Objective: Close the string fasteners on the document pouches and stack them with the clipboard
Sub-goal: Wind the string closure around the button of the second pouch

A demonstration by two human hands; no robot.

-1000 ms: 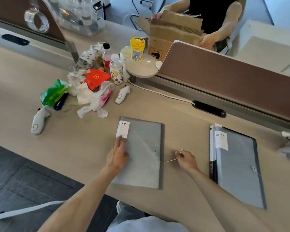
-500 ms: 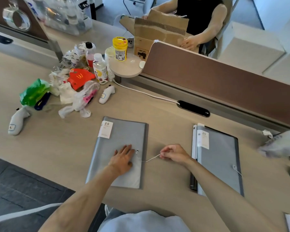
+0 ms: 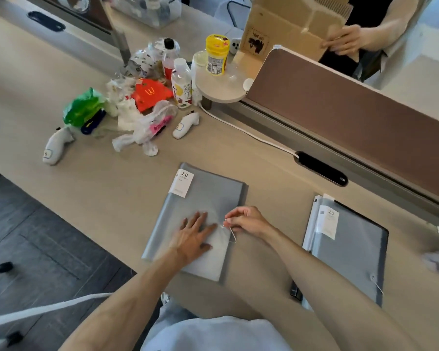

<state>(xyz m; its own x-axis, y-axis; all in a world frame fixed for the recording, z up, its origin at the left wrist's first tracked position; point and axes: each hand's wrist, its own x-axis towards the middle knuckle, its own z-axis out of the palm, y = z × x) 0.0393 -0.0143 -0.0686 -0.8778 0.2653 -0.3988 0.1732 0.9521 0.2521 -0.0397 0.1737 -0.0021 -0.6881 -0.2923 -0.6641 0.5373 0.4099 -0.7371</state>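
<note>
Left hand [image 3: 194,233] lies flat, fingers spread, pinning the near grey fabric document pouch [image 3: 200,221] to the beige desk [image 3: 112,193]. Right hand [image 3: 246,221] pinches the thin white string [image 3: 232,234] at the fastener. Step: winding closure. Next: loop string round the button, apparently. Second grey pouch [image 3: 350,252] lies well apart, right; its string hangs loose.

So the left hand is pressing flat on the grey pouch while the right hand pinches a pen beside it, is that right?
Not quite. In the head view the left hand does press flat on the grey document pouch, but the right hand pinches the thin white fastener string, not a pen.
</note>
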